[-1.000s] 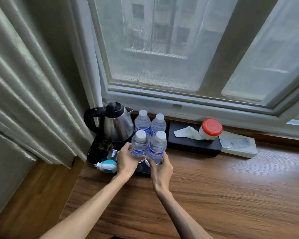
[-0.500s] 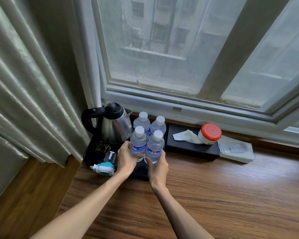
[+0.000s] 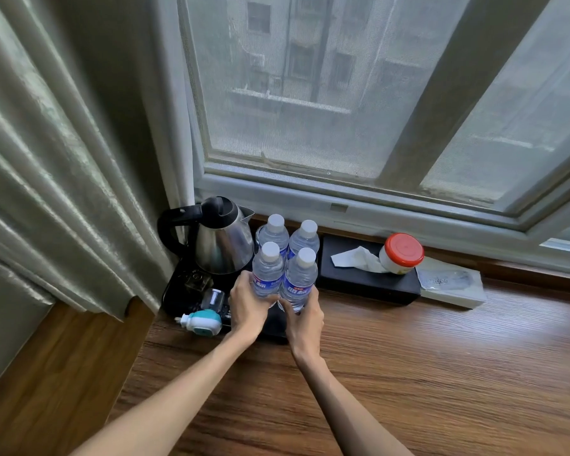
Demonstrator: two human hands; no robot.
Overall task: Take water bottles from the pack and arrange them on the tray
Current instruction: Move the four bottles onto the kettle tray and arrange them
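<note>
Several clear water bottles with white caps stand upright in a tight square on the black tray [image 3: 178,301]. My left hand [image 3: 246,306] is wrapped around the front left bottle [image 3: 266,271]. My right hand [image 3: 305,319] grips the front right bottle [image 3: 299,279] low on its body. Behind them stand the back left bottle [image 3: 274,230] and the back right bottle [image 3: 305,236], touching the front pair. The tray's front right part is hidden by my hands. No pack is in view.
A steel kettle [image 3: 221,241] with a black handle sits on the tray left of the bottles. A teal and white plug-in device [image 3: 200,322] lies at the tray's front. A black tissue box [image 3: 366,278] bearing a red-lidded jar [image 3: 401,253] stands right, on the wooden desk [image 3: 408,373]. A curtain [image 3: 63,159] hangs left.
Both hands have stayed on the two front bottles, which have shifted slightly back against the rear pair. The camera view has drifted a little.
</note>
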